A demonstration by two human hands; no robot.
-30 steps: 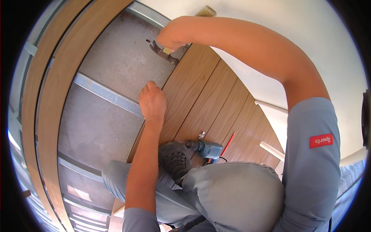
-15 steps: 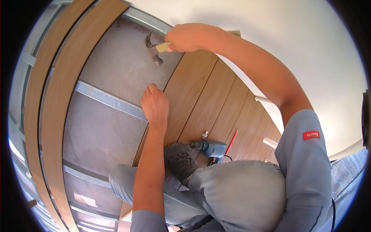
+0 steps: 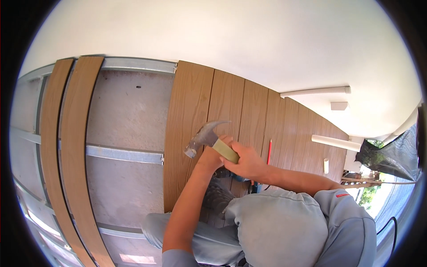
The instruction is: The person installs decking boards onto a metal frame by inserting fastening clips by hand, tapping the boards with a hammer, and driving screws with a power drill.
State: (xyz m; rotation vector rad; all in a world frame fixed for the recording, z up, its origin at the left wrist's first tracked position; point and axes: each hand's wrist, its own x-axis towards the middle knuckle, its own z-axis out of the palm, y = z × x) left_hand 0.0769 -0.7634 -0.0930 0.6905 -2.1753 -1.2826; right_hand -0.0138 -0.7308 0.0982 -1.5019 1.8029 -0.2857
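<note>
My right hand (image 3: 247, 160) grips the pale green handle of a claw hammer (image 3: 202, 139), its metal head raised over the brown planks (image 3: 182, 98). My left hand (image 3: 212, 159) is just beside and partly behind that handle, its fingers hidden. Below both hands, near my shoe (image 3: 211, 200), a blue power drill (image 3: 254, 187) shows only in part. A red pencil (image 3: 270, 151) lies on the planks to the right.
Two separate boards (image 3: 79, 124) cross the metal joists (image 3: 122, 152) at the left, over concrete. A white wall (image 3: 222, 31) runs along the top. White tube pieces (image 3: 336, 143) lie at the right, near dark sheeting (image 3: 391, 153) and a black cable (image 3: 393, 231).
My right hand and the hammer have come down and right from the upper joist to beside my left hand, which has moved right. The view has shifted, showing more wall and planks.
</note>
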